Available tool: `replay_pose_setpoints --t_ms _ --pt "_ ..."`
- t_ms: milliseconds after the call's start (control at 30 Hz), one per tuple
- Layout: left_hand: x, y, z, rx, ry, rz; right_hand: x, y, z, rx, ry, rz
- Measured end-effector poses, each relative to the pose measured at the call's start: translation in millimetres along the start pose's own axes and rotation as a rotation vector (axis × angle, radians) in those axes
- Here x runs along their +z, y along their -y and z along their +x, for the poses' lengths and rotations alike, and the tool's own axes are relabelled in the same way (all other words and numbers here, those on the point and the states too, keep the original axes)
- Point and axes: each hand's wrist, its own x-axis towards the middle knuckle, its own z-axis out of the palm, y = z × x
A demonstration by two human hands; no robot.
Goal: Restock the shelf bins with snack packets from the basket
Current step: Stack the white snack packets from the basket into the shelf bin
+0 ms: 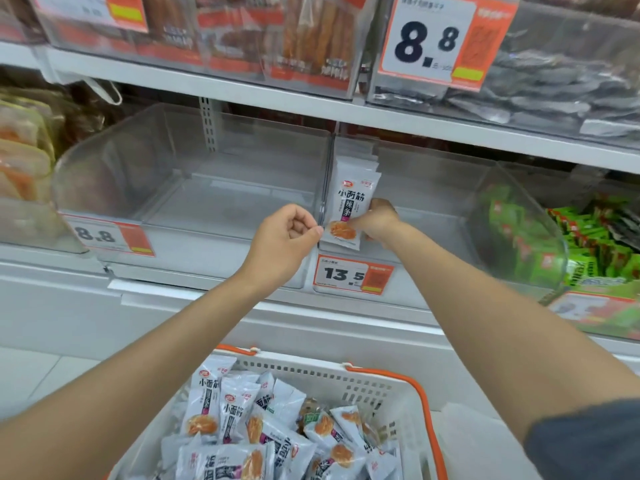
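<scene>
A white basket [388, 386] with orange handles sits low in the head view, holding several white snack packets [239, 410]. My right hand [375, 220] pinches a stack of the same white packets [353, 199] upright against the left wall of a clear shelf bin [433, 199]. My left hand [284, 237] is beside it with curled fingers, its thumb and forefinger touching at the bin's divider edge [323, 206]; I cannot tell whether it holds anything. A second clear bin [194, 174] to the left has nothing inside.
Price tags read 13.5 [349, 273] and 8.8 [107, 235] on the bin fronts. Green packets [540, 244] fill the bin at right, orange packets [20, 161] the left. The upper shelf [311, 105] carries full bins overhead.
</scene>
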Motion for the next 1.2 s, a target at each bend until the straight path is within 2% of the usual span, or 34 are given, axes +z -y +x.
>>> replay_pose_setpoints --t_ms 200,433,567,667,733,800,867,1000,1067,1200 --pt "2 1 -5 0.021 -0.011 0.014 1 3 6 -0.007 -0.087 -0.150" --pt "4 0 -6 0.039 -0.020 0.014 4 6 8 -0.045 -0.130 -0.071" --pt "4 1 -6 0.048 -0.025 0.027 4 2 8 -0.041 -0.093 -0.061" --pt "4 2 -5 0.044 -0.029 0.041 1 0 3 -0.011 -0.001 -0.043" --pt "4 1 -5 0.037 -0.029 0.042 -4 2 -4 0.021 0.057 -0.126" --pt "3 -1 -6 0.032 -0.025 0.042 -10 5 -19 0.028 0.004 -0.240" --pt "3 -4 -9 0.031 -0.023 0.014 -18 4 -35 -0.043 -0.135 -0.238" --pt "2 -13 -24 0.056 -0.024 -0.029 -23 1 -97 -0.424 -0.383 -0.077" --pt "-3 -16 -34 0.048 -0.023 -0.001 -20 -2 -130 -0.544 -0.394 -0.037" --pt "-12 0 -63 -0.079 0.121 0.133 7 -35 -170 -0.575 -0.257 -0.105"
